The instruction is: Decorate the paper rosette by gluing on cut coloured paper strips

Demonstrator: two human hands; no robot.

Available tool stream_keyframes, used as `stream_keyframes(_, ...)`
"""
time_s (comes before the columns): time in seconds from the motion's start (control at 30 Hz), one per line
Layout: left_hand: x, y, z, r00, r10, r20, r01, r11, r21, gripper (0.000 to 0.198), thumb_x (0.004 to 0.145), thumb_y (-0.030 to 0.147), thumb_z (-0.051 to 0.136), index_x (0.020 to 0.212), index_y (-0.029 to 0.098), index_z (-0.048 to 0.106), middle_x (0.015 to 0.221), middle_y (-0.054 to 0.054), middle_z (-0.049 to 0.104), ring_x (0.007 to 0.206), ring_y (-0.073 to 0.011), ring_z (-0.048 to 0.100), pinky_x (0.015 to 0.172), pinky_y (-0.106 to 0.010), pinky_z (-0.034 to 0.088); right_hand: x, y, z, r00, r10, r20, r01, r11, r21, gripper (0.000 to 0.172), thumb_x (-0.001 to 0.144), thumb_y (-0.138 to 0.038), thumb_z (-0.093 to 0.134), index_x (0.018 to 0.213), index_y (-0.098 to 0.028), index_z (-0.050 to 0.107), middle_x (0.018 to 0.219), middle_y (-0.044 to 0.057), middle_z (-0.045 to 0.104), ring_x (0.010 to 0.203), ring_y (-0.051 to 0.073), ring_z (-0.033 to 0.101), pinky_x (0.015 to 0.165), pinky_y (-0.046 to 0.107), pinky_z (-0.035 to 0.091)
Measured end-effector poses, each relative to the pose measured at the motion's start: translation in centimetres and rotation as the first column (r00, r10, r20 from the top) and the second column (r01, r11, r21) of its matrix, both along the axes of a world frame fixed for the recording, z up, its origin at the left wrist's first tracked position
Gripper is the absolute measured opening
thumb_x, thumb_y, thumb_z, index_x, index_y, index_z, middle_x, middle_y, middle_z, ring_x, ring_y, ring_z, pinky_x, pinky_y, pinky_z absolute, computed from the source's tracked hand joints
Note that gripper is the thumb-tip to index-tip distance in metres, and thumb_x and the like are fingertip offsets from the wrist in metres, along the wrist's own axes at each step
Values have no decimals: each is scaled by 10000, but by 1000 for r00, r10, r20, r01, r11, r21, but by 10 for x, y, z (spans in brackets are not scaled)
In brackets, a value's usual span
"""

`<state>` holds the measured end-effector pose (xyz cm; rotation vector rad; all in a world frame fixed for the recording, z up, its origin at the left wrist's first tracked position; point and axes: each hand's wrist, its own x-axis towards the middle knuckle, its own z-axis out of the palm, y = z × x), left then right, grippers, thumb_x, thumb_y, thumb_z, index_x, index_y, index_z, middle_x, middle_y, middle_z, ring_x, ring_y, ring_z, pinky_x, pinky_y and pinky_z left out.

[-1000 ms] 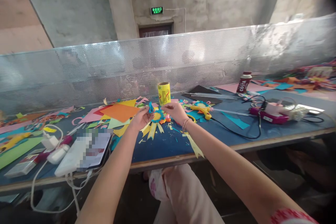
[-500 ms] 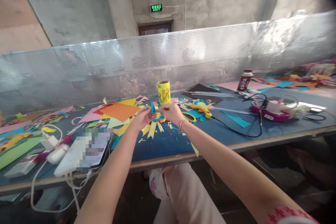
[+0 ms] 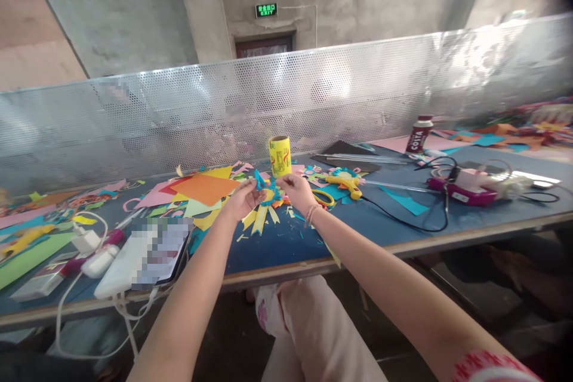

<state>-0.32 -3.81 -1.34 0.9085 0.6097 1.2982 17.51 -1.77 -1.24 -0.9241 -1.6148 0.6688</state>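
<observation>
Blue scrap (image 3: 258, 178), paper by the look of it, sticks up from the pinched fingertips of the person's left hand (image 3: 245, 198), over the near middle of the blue table (image 3: 273, 256). Close by on the right, the right hand (image 3: 298, 194) has its fingers drawn in to a narrow pinch, but from where I stand I cannot tell whether anything is between them. Between and just below both hands lies a yellow-and-blue rosette (image 3: 270, 194), its pale yellow tails (image 3: 258, 222) fanned toward the near edge. Right behind stands a yellow roll (image 3: 280, 156), upright. Orange paper (image 3: 208, 190) lies to the left on other coloured sheets; to the right rests a yellow glue gun (image 3: 344, 182), its black cable (image 3: 398, 224) curving toward a magenta power strip (image 3: 470, 192). Farther right, a dark red bottle (image 3: 418, 136) stands near the perforated metal screen (image 3: 268, 89).
</observation>
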Motion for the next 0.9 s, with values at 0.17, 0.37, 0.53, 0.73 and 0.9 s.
stream_keyframes(0.17, 1, -1, 1, 1000, 2, 22, -1, 1000, -5, 21, 863, 170, 601, 847, 158, 596, 851, -43, 722, 615, -103, 665, 652, -218, 552, 11, -1, 2, 999, -28, 26, 29, 1000, -7, 233, 708, -391, 553, 641, -171, 589, 620, 18, 599, 629, 153, 534, 629, 279, 427)
stream_keyframes(0.37, -2, -2, 5, 993, 76, 93, -71, 996, -49, 86, 894, 142, 539, 846, 143, 610, 760, -43, 708, 594, -105, 664, 606, -203, 559, 41, -1, 9, 997, -75, 35, 74, 997, 14, 274, 707, -419, 565, 688, -152, 626, 652, 34, 626, 637, 159, 547, 615, 280, 421)
stream_keyframes(0.53, -4, -4, 9, 985, 98, 139, -93, 995, -44, 154, 915, 124, 491, 839, 129, 625, 765, -52, 707, 593, -100, 669, 602, -200, 579, 95, 3, 12, 976, -210, 65, 210, 978, 2, 264, 683, -408, 598, 682, -149, 652, 620, 38, 626, 601, 151, 534, 575, 276, 416)
stream_keyframes(0.73, -4, -4, 9, 983, 138, 124, -133, 990, -53, 133, 906, 125, 511, 943, 143, 638, 747, -59, 714, 594, -117, 681, 580, -201, 580, 176, -15, 18, 931, -358, 67, 360, 933, -20, 364, 635, -506, 671, 681, -144, 675, 613, 45, 630, 566, 147, 526, 549, 285, 426)
stream_keyframes(0.9, -7, 2, 4, 984, 165, 70, -160, 985, -60, 112, 881, 103, 534, 906, 129, 640, 723, -66, 718, 559, -126, 676, 549, -206, 567, 249, -81, 17, 875, -475, 95, 477, 879, 3, 451, 642, -598, 691, 688, -149, 697, 701, 103, 669, 622, 160, 550, 596, 313, 454)
